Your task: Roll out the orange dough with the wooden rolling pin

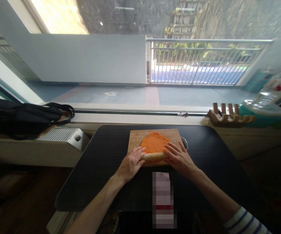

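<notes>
A flattened sheet of orange dough [154,142] lies on a wooden cutting board [134,138]. Across the dough's near edge rests a pale wooden rolling pin [155,156], roughly level from side to side. My left hand [132,159] holds the pin's left end, fingers over the top and thumb on the near side. At the right end, my right hand [179,158] grips the pin with its fingers reaching forward over it. Both ends of the pin are hidden under my hands.
The board lies on a black table [101,162], with a metal ring handle [184,143] at its right. A pixelated pinkish patch [163,198] covers something at the near edge. A black bag [21,118], wooden rack [228,117] and teal container [264,112] line the window.
</notes>
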The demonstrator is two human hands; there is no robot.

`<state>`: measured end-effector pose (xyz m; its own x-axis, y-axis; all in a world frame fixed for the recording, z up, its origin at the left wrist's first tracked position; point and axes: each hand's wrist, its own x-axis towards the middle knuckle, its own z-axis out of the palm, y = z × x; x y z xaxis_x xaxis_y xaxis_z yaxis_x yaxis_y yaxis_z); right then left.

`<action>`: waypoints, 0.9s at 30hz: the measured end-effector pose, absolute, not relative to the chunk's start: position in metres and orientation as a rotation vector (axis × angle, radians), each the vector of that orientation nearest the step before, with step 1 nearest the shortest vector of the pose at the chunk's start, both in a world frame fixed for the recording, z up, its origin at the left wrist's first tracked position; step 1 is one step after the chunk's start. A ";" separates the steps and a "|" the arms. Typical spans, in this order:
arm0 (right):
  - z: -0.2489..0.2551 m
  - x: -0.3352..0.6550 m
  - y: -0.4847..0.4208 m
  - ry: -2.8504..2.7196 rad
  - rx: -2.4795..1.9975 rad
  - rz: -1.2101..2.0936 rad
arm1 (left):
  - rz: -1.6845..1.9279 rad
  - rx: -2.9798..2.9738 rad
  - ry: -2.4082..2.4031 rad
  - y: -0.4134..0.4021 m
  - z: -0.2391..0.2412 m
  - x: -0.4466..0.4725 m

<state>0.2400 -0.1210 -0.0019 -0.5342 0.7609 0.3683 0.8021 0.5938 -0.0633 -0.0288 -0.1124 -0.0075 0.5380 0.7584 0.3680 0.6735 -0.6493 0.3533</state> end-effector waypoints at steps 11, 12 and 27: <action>-0.011 0.240 -0.111 -2.480 -1.337 -0.030 | 0.730 2.557 1.238 -0.106 -0.013 -0.027; -0.010 0.241 -0.110 -2.486 -1.330 -0.028 | 0.723 2.570 1.230 -0.104 -0.012 -0.027; -0.011 0.242 -0.090 -2.449 -1.392 -0.057 | 0.705 2.559 1.271 -0.078 -0.011 -0.020</action>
<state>0.2419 -0.0899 -0.0114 -0.4723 0.8302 0.2963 0.8430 0.5236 -0.1233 -0.0196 -0.0781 -0.0105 0.5170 0.7911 0.3270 0.6966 -0.6108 0.3763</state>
